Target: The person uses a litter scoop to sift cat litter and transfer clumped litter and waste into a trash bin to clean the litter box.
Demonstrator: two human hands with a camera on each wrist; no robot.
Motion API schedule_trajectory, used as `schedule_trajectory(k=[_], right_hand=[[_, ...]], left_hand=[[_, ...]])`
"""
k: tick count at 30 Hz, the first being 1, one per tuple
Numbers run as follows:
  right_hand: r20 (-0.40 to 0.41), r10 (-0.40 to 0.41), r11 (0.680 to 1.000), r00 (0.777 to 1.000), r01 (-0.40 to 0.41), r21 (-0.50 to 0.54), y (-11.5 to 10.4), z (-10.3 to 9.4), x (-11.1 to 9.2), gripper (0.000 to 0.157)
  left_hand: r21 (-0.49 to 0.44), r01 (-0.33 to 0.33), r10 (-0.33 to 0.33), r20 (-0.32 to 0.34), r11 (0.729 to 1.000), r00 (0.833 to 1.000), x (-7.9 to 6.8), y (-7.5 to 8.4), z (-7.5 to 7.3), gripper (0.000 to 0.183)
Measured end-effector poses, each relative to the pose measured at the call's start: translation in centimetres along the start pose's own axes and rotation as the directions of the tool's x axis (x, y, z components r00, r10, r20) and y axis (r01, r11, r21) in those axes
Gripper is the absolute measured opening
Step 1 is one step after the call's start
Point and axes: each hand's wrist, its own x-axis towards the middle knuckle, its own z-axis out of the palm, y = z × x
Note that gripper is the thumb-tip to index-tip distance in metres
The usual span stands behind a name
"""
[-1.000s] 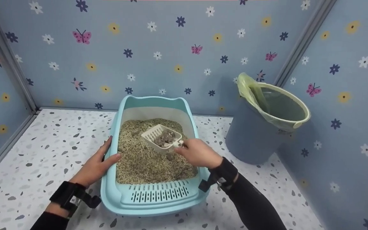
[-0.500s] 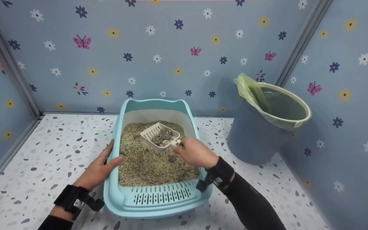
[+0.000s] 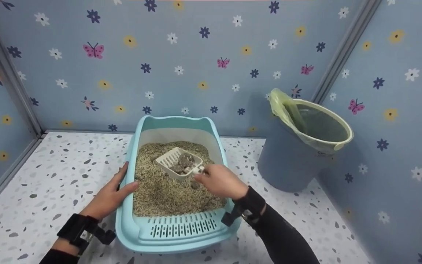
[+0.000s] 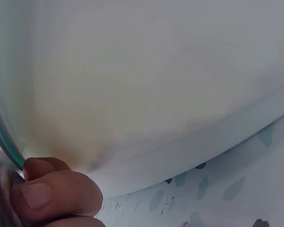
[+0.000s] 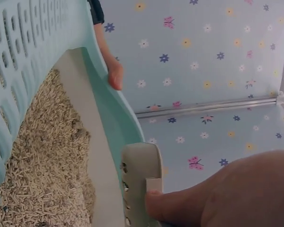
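Observation:
A light-blue litter box [image 3: 174, 236] stands on the floor, filled partway with tan pellet litter [image 3: 159, 194]. My right hand [image 3: 222, 182] holds a cream slotted litter scoop [image 3: 165, 161] by its handle, over the litter. Grey-brown clumps [image 3: 185, 163] lie in the scoop near the handle end. In the right wrist view the scoop's slotted side [image 5: 141, 165] shows beside my thumb. My left hand [image 3: 104, 198] grips the box's left rim, thumb on top. From the left wrist view, curled fingers [image 4: 61, 194] press against the outer side below the rim.
A blue-grey waste bin [image 3: 288, 161] with a pale yellow-green liner [image 3: 282, 104] over its rim stands to the right of the box. Flowered wall panels [image 3: 181, 55] enclose the back and sides. The floor [image 3: 68, 161] is white with grey speckles.
My right hand and the scoop have shifted slightly left over the litter, and the clumps in it lie a little differently. My left hand stays on the rim. The camera view has tilted slightly.

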Motion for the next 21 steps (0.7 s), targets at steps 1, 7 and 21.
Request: schedule_trajectory(k=[1, 7, 21], right_hand=[[-0.007, -0.008, 1.000, 1.000, 0.008, 0.003, -0.10, 0.14, 0.25, 0.029], [0.006, 0.032, 0.999, 0.999, -0.032, -0.031, -0.07, 0.36, 0.32, 0.031], [0.018, 0.029, 0.998, 0.999, -0.028, -0.050, -0.32, 0.69, 0.45, 0.030]], left_hand=[[-0.001, -0.003, 0.003, -0.005, 1.000, 1.000, -0.07, 0.01, -0.14, 0.091], [0.004, 0.007, -0.007, -0.015, 1.000, 1.000, -0.39, -0.05, -0.44, 0.090], [-0.030, 0.012, -0.013, -0.017, 0.999, 1.000, -0.46, -0.29, -0.12, 0.091]])
